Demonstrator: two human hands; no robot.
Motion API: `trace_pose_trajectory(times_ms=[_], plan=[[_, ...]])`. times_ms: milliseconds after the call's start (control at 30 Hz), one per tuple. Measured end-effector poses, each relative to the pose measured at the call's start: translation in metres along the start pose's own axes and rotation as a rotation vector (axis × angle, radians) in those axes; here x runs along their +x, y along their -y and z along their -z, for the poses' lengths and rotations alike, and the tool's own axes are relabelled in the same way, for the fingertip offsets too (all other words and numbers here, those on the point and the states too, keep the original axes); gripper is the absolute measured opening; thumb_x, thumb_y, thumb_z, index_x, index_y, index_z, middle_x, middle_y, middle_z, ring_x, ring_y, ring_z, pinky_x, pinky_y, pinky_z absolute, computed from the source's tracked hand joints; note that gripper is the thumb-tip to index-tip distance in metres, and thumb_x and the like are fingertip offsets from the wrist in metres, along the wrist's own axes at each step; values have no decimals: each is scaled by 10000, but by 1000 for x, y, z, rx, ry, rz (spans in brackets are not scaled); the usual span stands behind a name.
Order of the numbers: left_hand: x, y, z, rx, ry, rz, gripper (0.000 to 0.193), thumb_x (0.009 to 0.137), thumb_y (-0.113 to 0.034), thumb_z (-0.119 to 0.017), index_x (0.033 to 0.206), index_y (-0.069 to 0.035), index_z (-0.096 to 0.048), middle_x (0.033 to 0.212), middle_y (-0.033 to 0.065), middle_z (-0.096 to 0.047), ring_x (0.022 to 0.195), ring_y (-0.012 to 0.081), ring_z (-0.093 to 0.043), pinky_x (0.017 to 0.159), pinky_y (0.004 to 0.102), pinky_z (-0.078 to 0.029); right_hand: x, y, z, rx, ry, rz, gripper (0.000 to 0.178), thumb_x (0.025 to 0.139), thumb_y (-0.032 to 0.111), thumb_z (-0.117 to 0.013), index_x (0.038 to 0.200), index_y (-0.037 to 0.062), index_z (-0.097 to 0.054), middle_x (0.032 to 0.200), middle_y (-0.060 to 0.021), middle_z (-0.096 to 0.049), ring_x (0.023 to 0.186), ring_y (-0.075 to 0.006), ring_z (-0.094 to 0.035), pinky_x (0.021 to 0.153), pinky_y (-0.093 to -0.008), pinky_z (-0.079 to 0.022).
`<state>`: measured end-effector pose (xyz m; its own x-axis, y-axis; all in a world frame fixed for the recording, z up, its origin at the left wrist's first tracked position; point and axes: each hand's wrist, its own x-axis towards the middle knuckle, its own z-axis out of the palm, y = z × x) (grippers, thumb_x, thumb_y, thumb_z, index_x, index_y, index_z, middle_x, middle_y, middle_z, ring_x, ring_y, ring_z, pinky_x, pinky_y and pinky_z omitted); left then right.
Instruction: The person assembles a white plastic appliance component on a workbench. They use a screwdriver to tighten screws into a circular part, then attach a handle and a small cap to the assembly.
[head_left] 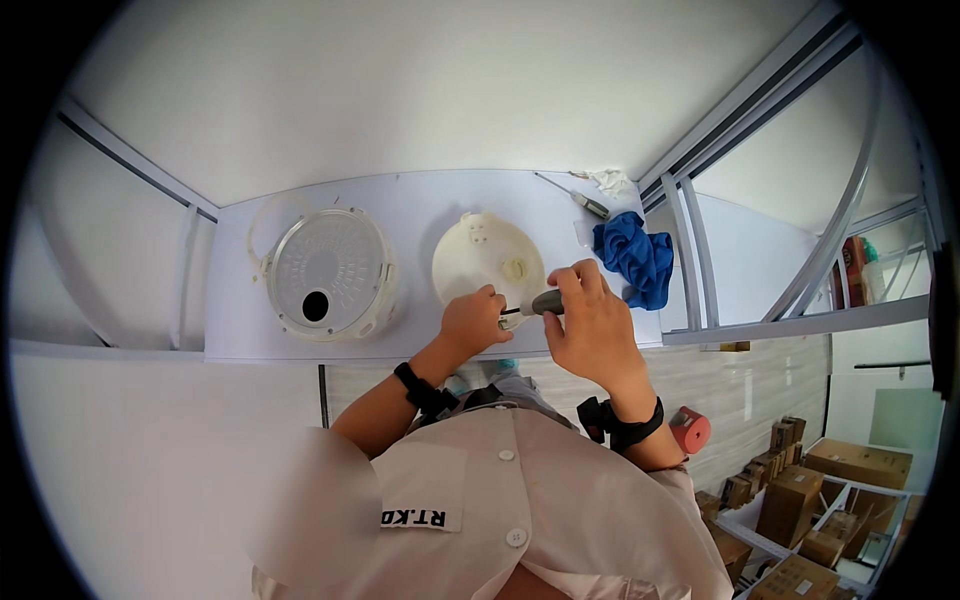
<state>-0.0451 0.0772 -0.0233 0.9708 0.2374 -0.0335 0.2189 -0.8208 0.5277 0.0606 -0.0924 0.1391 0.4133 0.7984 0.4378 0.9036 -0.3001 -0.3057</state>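
Observation:
My right hand (595, 325) is closed around the grey handle of a screwdriver (546, 302). The thin dark shaft points left toward my other hand. My left hand (473, 322) is closed on a small whitish part (512, 320), and the screwdriver's tip is at this part. What the left fingers cover cannot be made out. Just beyond both hands, a round cream plastic cover (460, 262) lies on the white table, with a small yellowish knob-like piece (514, 268) on its right side and small holes near its far edge.
A white round tub (333, 270) with a clear lid and a dark round hole stands on the left. At the right lie a blue cloth (635, 258), a second screwdriver (590, 205) and a crumpled white tissue (610, 180). Cardboard boxes (790, 500) sit at lower right, near a red roll (690, 430).

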Motion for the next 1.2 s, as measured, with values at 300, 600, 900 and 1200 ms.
trace_pose_trajectory(times_ms=[300,600,900,1200], plan=[[2,3,2,-41,24,1,450,646,-401,-899,943,-92,-760,981,70,-684,851,320,-706,745,448,-590,9,14,8,-211,419,-370,402,905,333,-774,1133,51,-601,896,-146,-619,714,-320,-685,542,-406,-523],[1,1,7,-60,39,11,427,649,-394,-883,932,-97,-767,991,67,-690,861,316,-706,754,447,-586,-1,6,12,-45,256,-71,408,907,358,-773,1117,56,-596,881,-132,-628,718,-296,-691,550,-388,-521],[0,3,6,-41,29,-14,439,647,-396,-887,941,-91,-771,997,62,-693,852,317,-707,742,444,-585,0,8,5,-10,54,-58,325,941,273,-759,1141,69,-604,737,-105,-676,586,-324,-659,509,-428,-482],[0,1,7,16,78,-6,432,656,-394,-889,947,-96,-774,999,54,-690,875,305,-711,755,444,-588,6,12,7,-101,403,-388,430,879,146,-778,1223,49,-537,972,-145,-640,798,-351,-681,624,-440,-521]])
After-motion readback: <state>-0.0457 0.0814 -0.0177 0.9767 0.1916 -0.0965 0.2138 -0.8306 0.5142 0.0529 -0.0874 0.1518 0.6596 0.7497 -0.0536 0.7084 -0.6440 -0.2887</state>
